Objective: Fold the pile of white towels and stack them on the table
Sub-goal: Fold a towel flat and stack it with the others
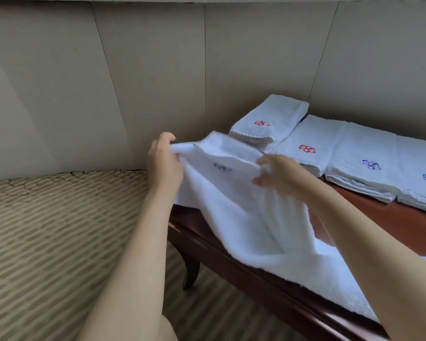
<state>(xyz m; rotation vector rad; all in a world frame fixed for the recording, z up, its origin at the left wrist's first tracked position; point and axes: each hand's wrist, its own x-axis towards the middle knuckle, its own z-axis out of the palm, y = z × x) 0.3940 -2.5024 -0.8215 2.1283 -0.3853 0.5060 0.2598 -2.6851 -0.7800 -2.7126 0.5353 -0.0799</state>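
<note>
Dark wooden worktop (244,271) by beige wall | left hand (164,166) fingers pinch white towel (244,212) far corner | right hand (278,175) fingers grip its top edge | folded stacks (330,148) beyond

soft, even, daylight-like | faint shadows beneath table (268,286) | no glare | right hand (278,177) motion-blurred | wide-angle bending of wall (133,70) seams at edges

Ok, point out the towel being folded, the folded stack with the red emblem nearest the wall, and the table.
towel being folded (244,205), head view, draped middle.
red-emblem stack nearest the wall (276,112), head view, top face.
table (408,225), head view, bare wooden top.
</note>
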